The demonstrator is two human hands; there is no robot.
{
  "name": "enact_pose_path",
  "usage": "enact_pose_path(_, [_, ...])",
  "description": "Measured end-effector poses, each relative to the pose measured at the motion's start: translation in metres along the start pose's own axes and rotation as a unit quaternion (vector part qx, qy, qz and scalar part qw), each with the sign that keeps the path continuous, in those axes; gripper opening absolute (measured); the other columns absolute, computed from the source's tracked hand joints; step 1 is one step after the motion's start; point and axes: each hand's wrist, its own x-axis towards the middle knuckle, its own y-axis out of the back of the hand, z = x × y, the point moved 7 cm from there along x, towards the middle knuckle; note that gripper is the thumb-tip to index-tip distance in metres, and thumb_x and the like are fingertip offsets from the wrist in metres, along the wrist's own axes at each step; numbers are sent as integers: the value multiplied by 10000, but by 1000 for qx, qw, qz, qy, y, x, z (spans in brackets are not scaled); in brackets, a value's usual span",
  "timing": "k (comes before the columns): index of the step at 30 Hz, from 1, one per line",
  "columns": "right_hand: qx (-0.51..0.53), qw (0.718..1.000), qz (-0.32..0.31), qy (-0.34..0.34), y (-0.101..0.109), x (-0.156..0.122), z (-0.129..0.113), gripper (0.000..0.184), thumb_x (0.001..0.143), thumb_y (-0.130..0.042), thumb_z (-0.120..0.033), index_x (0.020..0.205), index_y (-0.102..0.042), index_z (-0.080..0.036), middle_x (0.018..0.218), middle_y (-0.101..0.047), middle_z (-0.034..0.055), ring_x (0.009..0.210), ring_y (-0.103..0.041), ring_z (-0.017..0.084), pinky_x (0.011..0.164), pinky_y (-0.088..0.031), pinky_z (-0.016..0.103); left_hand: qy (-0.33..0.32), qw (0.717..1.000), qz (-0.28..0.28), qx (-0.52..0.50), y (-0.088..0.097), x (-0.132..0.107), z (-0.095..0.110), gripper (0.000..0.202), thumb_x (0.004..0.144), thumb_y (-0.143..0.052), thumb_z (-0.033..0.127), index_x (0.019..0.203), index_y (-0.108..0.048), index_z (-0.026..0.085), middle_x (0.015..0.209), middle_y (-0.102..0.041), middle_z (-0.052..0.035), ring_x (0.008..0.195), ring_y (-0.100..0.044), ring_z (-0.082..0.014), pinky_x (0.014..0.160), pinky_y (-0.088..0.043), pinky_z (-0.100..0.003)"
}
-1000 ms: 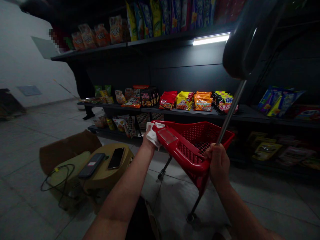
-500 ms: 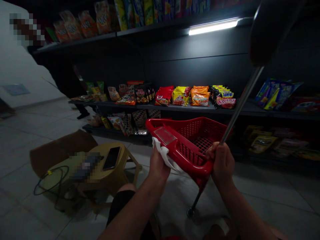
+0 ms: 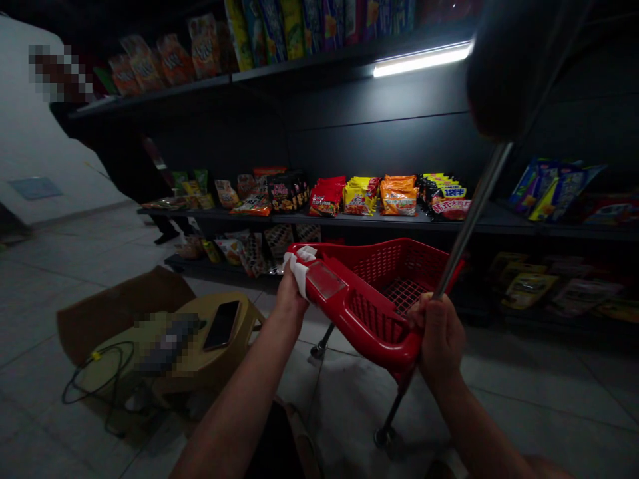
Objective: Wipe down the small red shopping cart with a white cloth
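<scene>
A red plastic basket on wheeled legs, like a small shopping cart [image 3: 369, 326], stands tilted in front of me. My left hand [image 3: 292, 293] is closed on a white cloth [image 3: 299, 269] and presses it around the cart's left rim corner, beside the rectangular panel on the rim. At the near right corner, my right hand [image 3: 440, 339] wraps around a metal pole [image 3: 474, 216], with its fingers against the red rim. The pole rises toward the upper right and ends in a dark, blurred part. The palm-side fingers of my left hand are partly hidden by the cloth.
Shelves [image 3: 344, 225] with packaged snacks run behind the cart. To the left, a yellow stool [image 3: 239, 339] bears a phone [image 3: 222, 324], near a cardboard piece [image 3: 124, 303] and a black cable [image 3: 120, 362]. A person in dark clothes [image 3: 117, 150] stands at the far left.
My left hand has slid the cloth along the rim, leftward and away from me, from below the panel to the left corner. My right hand keeps its hold on the pole.
</scene>
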Motion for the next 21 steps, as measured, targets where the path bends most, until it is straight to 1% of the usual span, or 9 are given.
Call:
enact_pose_path(1, [8, 1000, -1, 0, 2, 1, -1, 347, 965, -490, -520, 798, -512, -217, 603, -402, -56, 522, -399, 94, 503, -355, 238, -4, 1000, -3, -19, -3, -9, -4, 178, 934, -575, 318, 922, -626, 148, 755, -650, -12, 680, -627, -104, 782, -545, -229])
enact_pose_path(3, [21, 1000, -4, -7, 5, 3, -1, 351, 964, -494, -520, 790, -507, -216, 600, -397, -56, 521, -387, 93, 496, -345, 235, -23, 999, 9, -21, -7, -29, -11, 225, 926, -592, 374, 985, -635, 161, 811, -673, -14, 735, -656, -119, 796, -551, -238])
enact_pose_path(5, [26, 999, -5, -19, 8, 5, 1, 354, 963, -497, -523, 788, -507, -216, 599, -398, -54, 529, -393, 96, 500, -345, 236, -44, 998, 51, 2, -5, -49, -16, 297, 929, -579, 448, 1024, -642, 174, 830, -700, -19, 773, -684, -151, 792, -571, -276])
enact_pose_path(7, [28, 999, -6, -27, 9, 5, 5, 354, 964, -495, -523, 790, -511, -215, 609, -408, -51, 540, -408, 97, 512, -351, 238, -38, 995, 89, 10, -3, -67, -21, 331, 948, -541, 483, 1037, -650, 184, 841, -724, -21, 796, -704, -165, 790, -588, -295])
enact_pose_path(10, [29, 999, -10, -28, 5, 2, 9, 342, 972, -486, -508, 800, -516, -214, 620, -414, -49, 544, -406, 96, 520, -349, 240, -36, 991, 130, 8, 1, -87, -24, 297, 983, -501, 439, 1043, -659, 194, 865, -746, -11, 798, -715, -140, 804, -601, -280])
enact_pose_path(13, [29, 999, -11, -22, 0, -2, 9, 337, 980, -474, -496, 802, -519, -214, 614, -404, -49, 549, -411, 99, 521, -346, 240, -39, 985, 168, 4, 3, -103, -24, 263, 991, -507, 391, 1035, -669, 188, 819, -745, 2, 765, -716, -118, 795, -608, -251])
enact_pose_path(15, [30, 999, -9, -19, -1, -5, 7, 327, 981, -475, -489, 808, -516, -215, 621, -406, -48, 555, -419, 99, 525, -347, 239, -37, 984, 173, 1, 0, -114, -26, 239, 977, -542, 370, 1046, -675, 184, 822, -748, -1, 796, -723, -124, 801, -609, -239])
enact_pose_path(17, [28, 999, -7, -16, -2, -5, 5, 321, 980, -479, -486, 808, -508, -217, 625, -410, -49, 555, -422, 98, 528, -350, 238, -36, 985, 167, 3, -6, -127, -30, 232, 959, -575, 357, 1084, -676, 189, 898, -759, -19, 876, -729, -145, 852, -603, -259])
enact_pose_path(21, [21, 1000, -8, -7, -9, -5, 0, 338, 976, -470, -509, 806, -504, -219, 613, -402, -55, 532, -395, 93, 507, -333, 231, 6, 985, 173, 13, -19, -162, -53, 274, 932, -612, 349, 1143, -671, 184, 1082, -747, -84, 988, -720, -199, 943, -581, -338])
